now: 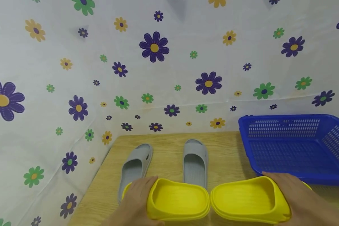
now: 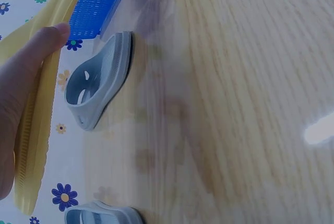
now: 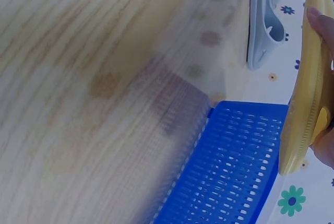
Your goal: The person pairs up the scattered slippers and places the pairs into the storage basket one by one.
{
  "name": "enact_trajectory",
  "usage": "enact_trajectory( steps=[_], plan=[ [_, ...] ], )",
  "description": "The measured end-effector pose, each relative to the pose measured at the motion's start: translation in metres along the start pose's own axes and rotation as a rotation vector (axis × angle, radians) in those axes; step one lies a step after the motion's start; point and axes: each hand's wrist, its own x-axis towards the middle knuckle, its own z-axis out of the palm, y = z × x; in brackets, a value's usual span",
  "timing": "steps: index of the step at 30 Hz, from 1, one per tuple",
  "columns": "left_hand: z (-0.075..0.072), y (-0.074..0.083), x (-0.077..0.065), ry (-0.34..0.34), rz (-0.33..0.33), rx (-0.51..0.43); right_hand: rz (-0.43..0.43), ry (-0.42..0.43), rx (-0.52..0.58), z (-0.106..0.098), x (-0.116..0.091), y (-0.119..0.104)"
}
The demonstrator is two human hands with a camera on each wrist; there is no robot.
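Two yellow slippers are held up above the table, heel ends facing each other and almost meeting. My left hand [image 1: 139, 201] grips the left yellow slipper [image 1: 180, 199] round its strap end, and its thumb presses on the sole in the left wrist view. Round the strap end of the right yellow slipper [image 1: 243, 197] my right hand [image 1: 296, 194] is curled. Behind them on the table lie two grey slippers, the left grey slipper [image 1: 137, 161] turned slightly and the right grey slipper [image 1: 195, 161] pointing straight away. The yellow slippers cover part of both grey heels.
A blue plastic basket [image 1: 285, 175] with slotted walls stands at the back right of the wood-grain table [image 1: 166, 150]. White flower-printed sheeting [image 1: 180, 69] rises behind the table and along its left side.
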Motion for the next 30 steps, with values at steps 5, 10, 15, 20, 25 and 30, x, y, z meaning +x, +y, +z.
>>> enact_trajectory(
  steps=[5,10,15,20,25,30],
  plan=[
    [-0.006,0.002,0.007,-0.020,-0.018,0.024,0.018,-0.038,-0.023,-0.008,0.004,0.000],
    [-0.011,0.002,0.010,-0.054,-0.036,0.016,0.041,-0.066,-0.010,-0.013,0.005,-0.002],
    [-0.012,-0.001,0.013,-0.042,-0.023,0.020,0.064,-0.081,-0.007,-0.016,0.008,-0.002],
    [-0.013,-0.004,0.019,-0.023,0.000,0.027,0.052,-0.079,-0.034,-0.018,0.014,0.000],
    [-0.016,-0.006,0.024,-0.030,0.014,0.034,0.009,-0.050,-0.056,-0.019,0.016,0.006],
    [-0.018,-0.007,0.030,-0.042,0.033,0.061,-0.024,-0.036,-0.050,-0.018,0.017,0.010]
  ],
)
